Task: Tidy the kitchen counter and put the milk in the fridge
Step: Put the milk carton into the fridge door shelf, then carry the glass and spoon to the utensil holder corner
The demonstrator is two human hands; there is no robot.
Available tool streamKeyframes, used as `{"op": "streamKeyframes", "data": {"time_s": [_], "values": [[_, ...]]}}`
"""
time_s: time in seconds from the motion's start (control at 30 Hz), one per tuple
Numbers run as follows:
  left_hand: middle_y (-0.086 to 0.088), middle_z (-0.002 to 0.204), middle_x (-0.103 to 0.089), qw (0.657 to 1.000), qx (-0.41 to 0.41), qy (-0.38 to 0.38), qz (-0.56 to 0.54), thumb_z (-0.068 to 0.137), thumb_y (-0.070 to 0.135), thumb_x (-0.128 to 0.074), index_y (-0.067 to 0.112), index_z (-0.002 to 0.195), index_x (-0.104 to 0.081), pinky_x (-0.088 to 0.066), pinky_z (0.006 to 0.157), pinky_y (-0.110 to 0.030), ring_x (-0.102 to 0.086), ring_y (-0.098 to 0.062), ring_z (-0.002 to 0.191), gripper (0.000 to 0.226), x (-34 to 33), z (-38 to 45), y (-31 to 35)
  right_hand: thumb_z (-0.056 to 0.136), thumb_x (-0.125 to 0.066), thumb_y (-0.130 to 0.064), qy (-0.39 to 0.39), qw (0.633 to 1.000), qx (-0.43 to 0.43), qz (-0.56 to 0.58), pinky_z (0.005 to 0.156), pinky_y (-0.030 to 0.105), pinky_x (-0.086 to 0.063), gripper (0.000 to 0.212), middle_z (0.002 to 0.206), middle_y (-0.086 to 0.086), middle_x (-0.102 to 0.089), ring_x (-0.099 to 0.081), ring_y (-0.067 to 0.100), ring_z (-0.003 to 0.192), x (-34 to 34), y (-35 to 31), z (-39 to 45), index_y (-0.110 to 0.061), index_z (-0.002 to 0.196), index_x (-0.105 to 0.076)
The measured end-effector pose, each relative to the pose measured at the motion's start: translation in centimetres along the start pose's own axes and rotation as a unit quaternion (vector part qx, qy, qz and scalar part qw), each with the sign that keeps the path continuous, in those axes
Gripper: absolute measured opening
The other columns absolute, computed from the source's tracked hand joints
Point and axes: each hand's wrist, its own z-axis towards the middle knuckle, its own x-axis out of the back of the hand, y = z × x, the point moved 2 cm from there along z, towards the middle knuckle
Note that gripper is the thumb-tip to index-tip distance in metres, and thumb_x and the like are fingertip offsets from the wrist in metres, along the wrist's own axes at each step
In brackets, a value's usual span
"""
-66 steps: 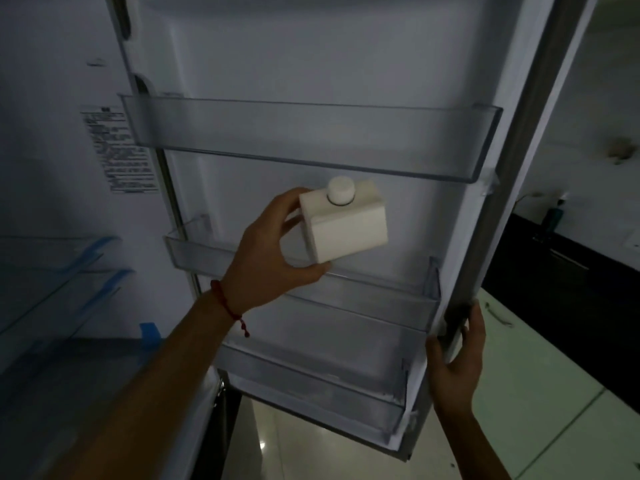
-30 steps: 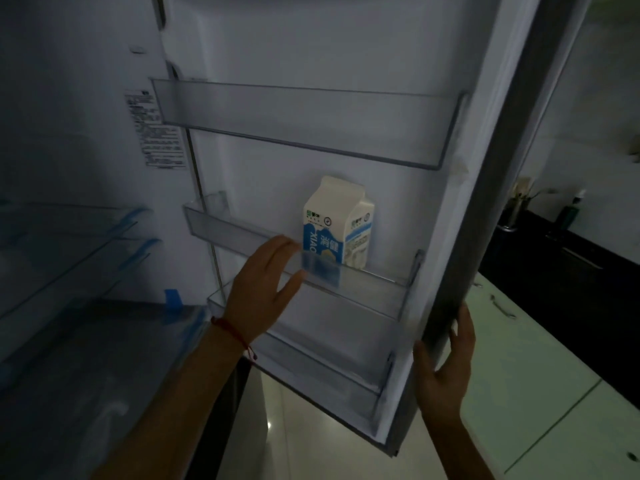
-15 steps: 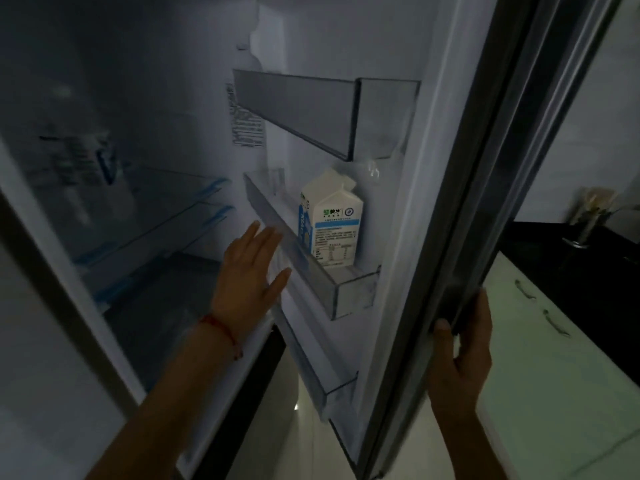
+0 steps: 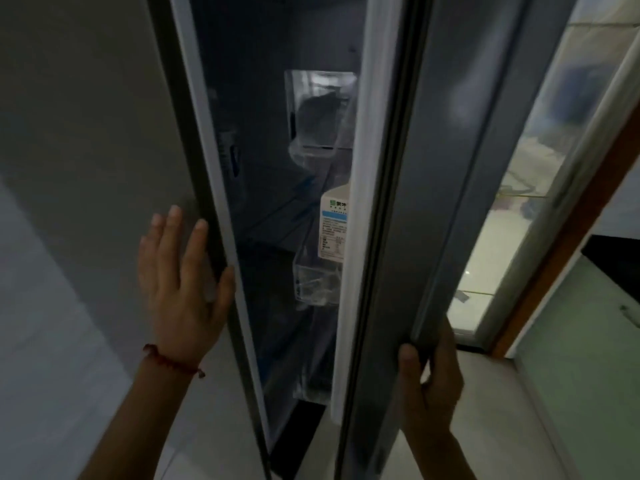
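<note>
2 hands work the fridge door (image 4: pixel 398 202): our right hand (image 4: pixel 429 386) curls its fingers around the door's outer edge to swing it shut, while our left hand (image 4: pixel 183 282) lies flat, fingers spread, beside the gap. We see the milk carton (image 4: pixel 333 230) upright on the door's shelf (image 4: pixel 313 282).

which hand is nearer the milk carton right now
Left, by a little. The left hand lies flat on the fridge's front edge, left of the milk carton across the gap. The right hand grips the door edge, lower right.
</note>
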Motion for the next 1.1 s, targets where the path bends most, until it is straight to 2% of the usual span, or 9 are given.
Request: {"op": "streamKeyframes", "data": {"time_s": [0.13, 0.27, 0.33, 0.5, 0.67, 0.77, 0.9, 1.0, 1.1], "values": [[-0.019, 0.147, -0.025, 0.997, 0.040, -0.030, -0.065, 0.095, 0.031, -0.039, 0.007, 0.140, -0.023, -0.019, 0.117, -0.047, -0.016, -0.030, 0.142, 0.054, -0.6, -0.2, -3.8, 0.089, -0.039, -0.056, -0.036, 0.999, 0.004, 0.029, 0.102, 0.029, -0.042, 0.054, 0.132, 0.025, -0.049, -0.047, 0.020, 0.122, -4.3, -1.6, -0.7, -0.047, 0.138, -0.020], [0.000, 0.156, -0.006, 0.993, 0.017, -0.055, -0.108, 0.096, 0.034, -0.033, 0.021, 0.146, -0.013, -0.012, 0.120, -0.040, -0.014, -0.032, 0.142, 0.056, -2.0, -0.7, -5.6, 0.092, -0.038, -0.050, -0.076, 0.996, 0.054, 0.005, 0.106, 0.037, -0.042, 0.060, 0.145, 0.002, -0.030, -0.036, 0.023, 0.132, -8.7, -3.0, -1.4, -0.039, 0.143, -0.010], [-0.003, 0.156, -0.005, 0.990, 0.020, -0.055, -0.126, 0.095, 0.035, -0.033, 0.030, 0.146, -0.006, -0.011, 0.119, -0.041, -0.012, -0.030, 0.142, 0.057, -2.2, -0.7, -5.7, 0.092, -0.038, -0.048, -0.101, 0.993, 0.060, 0.001, 0.104, 0.046, -0.043, 0.062, 0.149, -0.003, -0.023, -0.031, 0.023, 0.137, -11.1, -3.5, -1.9, -0.037, 0.144, -0.006], [-0.014, 0.150, -0.010, 0.987, 0.039, -0.063, -0.146, 0.095, 0.036, -0.030, 0.035, 0.145, -0.001, -0.012, 0.117, -0.048, -0.001, -0.015, 0.144, 0.058, -2.4, -0.7, -5.6, 0.094, -0.036, -0.044, -0.068, 0.995, 0.068, 0.004, 0.116, 0.027, -0.024, 0.062, 0.154, -0.022, -0.006, -0.016, 0.010, 0.143, -14.7, -3.6, -2.8, -0.034, 0.145, -0.003], [-0.015, 0.147, -0.013, 0.985, 0.042, -0.055, -0.155, 0.095, 0.036, -0.029, 0.033, 0.145, -0.004, -0.014, 0.116, -0.052, 0.005, -0.010, 0.145, 0.056, -2.7, -0.7, -5.8, 0.092, -0.035, -0.052, -0.096, 0.995, 0.031, -0.006, 0.114, 0.032, -0.026, 0.062, 0.151, -0.032, -0.005, -0.015, 0.003, 0.142, -14.5, -3.5, -2.5, -0.042, 0.143, -0.002], [-0.014, 0.147, -0.015, 0.985, 0.052, -0.057, -0.154, 0.092, 0.034, -0.035, 0.024, 0.142, -0.015, -0.017, 0.115, -0.053, 0.005, -0.007, 0.144, 0.054, -2.5, -0.9, -5.7, 0.090, -0.038, -0.054, -0.115, 0.993, 0.009, -0.009, 0.114, 0.018, -0.025, 0.063, 0.152, -0.028, -0.011, -0.018, 0.002, 0.141, -13.7, -3.5, -2.5, -0.041, 0.143, -0.007], [-0.015, 0.146, -0.018, 0.973, 0.064, -0.079, -0.209, 0.093, 0.037, -0.039, 0.010, 0.138, -0.027, -0.017, 0.117, -0.041, -0.008, -0.020, 0.143, 0.054, -1.2, -1.4, -5.1, 0.090, -0.036, -0.054, -0.142, 0.987, -0.033, -0.074, 0.104, 0.002, -0.024, 0.057, 0.146, -0.001, -0.033, -0.025, -0.011, 0.134, -11.2, -2.8, -3.7, -0.026, 0.138, -0.026], [-0.017, 0.141, -0.030, 0.957, 0.060, -0.091, -0.268, 0.094, 0.035, -0.039, 0.005, 0.131, -0.035, -0.024, 0.115, -0.038, -0.025, -0.030, 0.137, 0.048, 1.1, -2.7, -3.0, 0.090, -0.032, -0.056, -0.156, 0.974, -0.085, -0.142, 0.105, 0.001, -0.021, 0.056, 0.144, -0.006, -0.035, -0.023, -0.015, 0.133, -7.9, -1.5, -6.4, -0.030, 0.139, -0.025], [-0.015, 0.132, -0.038, 0.947, 0.013, -0.111, -0.302, 0.094, 0.033, -0.038, 0.004, 0.125, -0.041, -0.023, 0.114, -0.025, -0.029, -0.017, 0.135, 0.042, 3.1, -4.8, 0.6, 0.086, -0.026, -0.064, -0.163, 0.949, -0.155, -0.220, 0.104, 0.008, -0.025, 0.058, 0.142, -0.015, -0.032, -0.027, -0.010, 0.132, -2.8, 0.1, -9.7, -0.034, 0.135, -0.028]]}}
